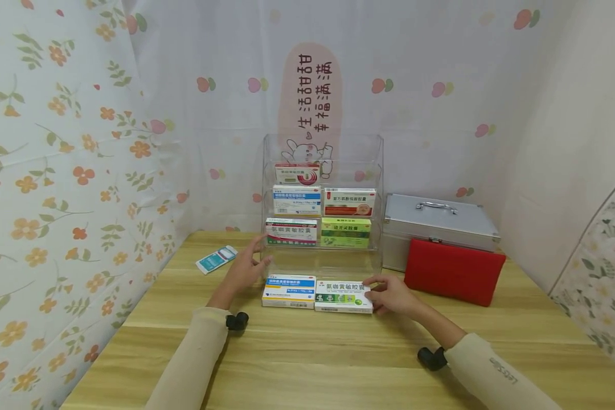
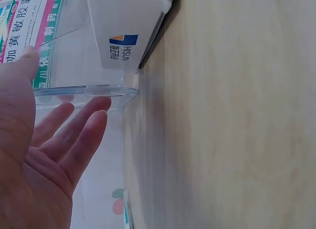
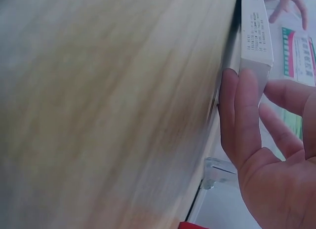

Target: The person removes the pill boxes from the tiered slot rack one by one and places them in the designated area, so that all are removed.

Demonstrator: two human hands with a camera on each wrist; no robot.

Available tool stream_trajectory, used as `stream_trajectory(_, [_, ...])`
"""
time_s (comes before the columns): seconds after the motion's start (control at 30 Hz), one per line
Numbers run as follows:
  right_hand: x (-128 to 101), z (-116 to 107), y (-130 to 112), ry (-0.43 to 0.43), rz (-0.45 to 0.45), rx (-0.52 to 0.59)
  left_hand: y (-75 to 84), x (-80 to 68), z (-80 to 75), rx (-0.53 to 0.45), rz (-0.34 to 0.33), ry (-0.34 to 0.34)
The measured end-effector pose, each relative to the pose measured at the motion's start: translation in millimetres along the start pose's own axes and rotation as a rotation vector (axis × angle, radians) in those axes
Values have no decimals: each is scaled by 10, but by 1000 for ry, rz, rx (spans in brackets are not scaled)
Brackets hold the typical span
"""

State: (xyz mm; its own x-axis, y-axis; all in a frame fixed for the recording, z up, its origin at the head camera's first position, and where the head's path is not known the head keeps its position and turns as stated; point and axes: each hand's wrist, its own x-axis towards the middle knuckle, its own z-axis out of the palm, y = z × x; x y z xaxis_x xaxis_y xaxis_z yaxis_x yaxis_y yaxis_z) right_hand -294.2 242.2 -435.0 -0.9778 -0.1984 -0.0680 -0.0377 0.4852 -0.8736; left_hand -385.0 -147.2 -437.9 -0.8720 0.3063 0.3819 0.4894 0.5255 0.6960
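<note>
1. As the head view runs from the left, a flowered curtain [image 1: 56,171] hangs along the left side of a wooden table [image 1: 338,364].
2. A small teal and white packet [image 1: 216,259] lies flat on the table, to the far left of the person's left hand.
3. The left hand [image 1: 246,265] rests at the lower left corner of a clear acrylic rack [image 1: 322,199]; its fingers are straight and spread apart, holding nothing, with fingertips [image 2: 94,113] touching the rack's clear front edge in the left wrist view.
4. The rack stands at the far middle of the table and carries five medicine boxes on three tiers: one at the top, two in the middle, two at the bottom.
5. In front of the rack, a blue and white box [image 1: 289,291] lies flat on the table, just right of the left hand and not touched by it.
6. A green and white box [image 1: 343,296] lies touching the blue one's right side.
7. The right hand [image 1: 392,294] rests against the right end of the green and white box, fingers nearly straight and only lightly bent, fingertips [image 3: 242,105] pressed to the box end without wrapping round it.
8. Right of the rack stands a silver metal case [image 1: 441,222] with a handle on its lid.
9. A red pouch [image 1: 453,270] leans against the near side of that case.
</note>
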Motion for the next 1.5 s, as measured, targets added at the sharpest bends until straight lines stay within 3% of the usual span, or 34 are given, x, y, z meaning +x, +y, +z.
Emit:
stream_trajectory(0.3, [36,7,1,-9,-18,-25,-17,18,24,0,5,10])
stream_trajectory(1.03, [78,63,-37,27,-26,-103,-45,13,29,34,-59,8])
stream_trajectory(1.23, [89,44,-42,20,-34,-106,-41,6,38,47,-46,27])
stream_trajectory(1.37, [92,19,-88,37,-43,-146,-36,1,40,58,-39,36])
stream_trajectory(1.5, [100,-10,-160,98,-106,-232,-41,-2,43,55,-57,32])
